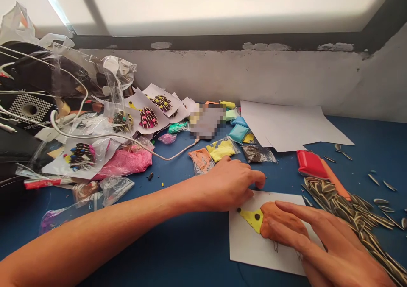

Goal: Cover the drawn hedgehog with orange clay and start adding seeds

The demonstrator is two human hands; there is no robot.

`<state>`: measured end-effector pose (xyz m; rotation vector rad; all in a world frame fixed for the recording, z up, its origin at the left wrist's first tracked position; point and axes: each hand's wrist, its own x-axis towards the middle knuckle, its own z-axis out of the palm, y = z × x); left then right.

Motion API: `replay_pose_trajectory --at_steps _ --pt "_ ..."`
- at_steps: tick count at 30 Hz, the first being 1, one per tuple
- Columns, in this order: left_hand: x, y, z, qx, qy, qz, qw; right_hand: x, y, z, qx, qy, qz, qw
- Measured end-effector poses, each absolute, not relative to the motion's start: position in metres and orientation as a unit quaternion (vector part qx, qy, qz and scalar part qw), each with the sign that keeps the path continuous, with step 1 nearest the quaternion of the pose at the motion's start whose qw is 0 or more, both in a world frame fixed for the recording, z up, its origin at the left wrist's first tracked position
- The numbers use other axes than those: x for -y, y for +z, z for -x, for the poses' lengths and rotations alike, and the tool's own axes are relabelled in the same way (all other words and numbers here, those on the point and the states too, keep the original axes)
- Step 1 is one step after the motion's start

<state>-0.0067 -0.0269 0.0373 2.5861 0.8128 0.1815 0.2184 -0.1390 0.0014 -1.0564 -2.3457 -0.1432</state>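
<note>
My right hand (337, 240) lies with its fingers stretched out over an orange clay body (280, 217) on a white paper sheet (244, 246). A yellow clay snout (251, 219) with a black clay eye and nose joins the orange part; pencilled legs show below it. My left hand (230, 183) is at the sheet's upper left edge, palm down. Its thumb and forefinger are apart with nothing visible between them; its other fingers are mostly hidden. Close beyond it are bags of yellow clay (221, 150) and orange clay (201, 160).
Sunflower seeds (346, 206) are heaped at right beside a red clay packet (311, 164). Blank paper (292, 123) lies near the wall. Finished seed hedgehogs (148, 117), plastic bags and a white cable (127, 137) crowd the left. A blurred device (208, 121) lies at the back.
</note>
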Motion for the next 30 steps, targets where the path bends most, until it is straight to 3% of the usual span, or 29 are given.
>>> replay_pose_trajectory --at_steps 12,17,21,24,30 --pt "0.029 0.039 0.006 -0.303 0.051 -0.930 0.204 0.140 0.003 -0.218 0.879 -0.098 0.402 0.238" --pt "0.028 0.042 0.006 -0.309 0.044 -0.927 0.208 0.137 0.003 -0.224 0.895 -0.151 0.382 0.176" --pt "0.030 0.051 0.010 -0.309 0.048 -0.924 0.218 0.135 0.008 -0.229 0.861 -0.179 0.423 0.219" --pt "0.042 0.062 0.011 -0.323 0.061 -0.920 0.212 0.132 0.015 -0.232 0.852 -0.209 0.436 0.200" --pt "0.072 0.052 0.001 -0.224 0.063 -0.945 0.229 0.132 0.016 -0.230 0.864 -0.243 0.409 0.168"
